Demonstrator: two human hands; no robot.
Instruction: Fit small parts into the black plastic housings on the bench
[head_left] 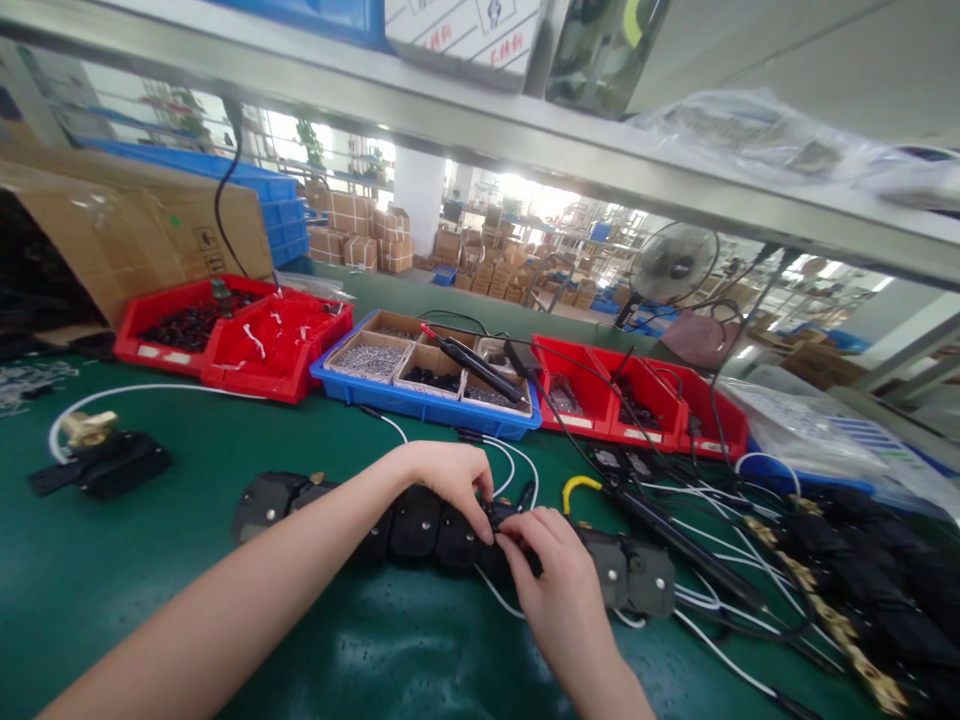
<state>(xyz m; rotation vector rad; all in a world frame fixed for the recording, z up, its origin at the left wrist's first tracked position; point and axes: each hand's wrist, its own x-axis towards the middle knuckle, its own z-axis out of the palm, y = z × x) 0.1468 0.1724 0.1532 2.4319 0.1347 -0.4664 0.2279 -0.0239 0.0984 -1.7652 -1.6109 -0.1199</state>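
Observation:
A row of black plastic housings (416, 525) with silver screws lies across the green work mat, and white cables run out from it. Over the middle of the row, my left hand (452, 482) reaches in from the left with thumb and fingers pinched. My right hand (553, 562) meets it there, its thumb and forefinger closed too. Between the fingertips shows a small black part (491, 514), mostly hidden, so its kind is unclear. Right of my hands lie a yellow hook-shaped piece (581, 486) and a black pen-shaped electric screwdriver (686, 545) with a cord.
Behind the row stand a blue divided tray (427, 408) of small hardware with a black and red tool (480, 368) across it, and red bins (255, 375). A black unit with a brass fitting (112, 460) lies left. More black units with brass fittings (817, 600) crowd the right.

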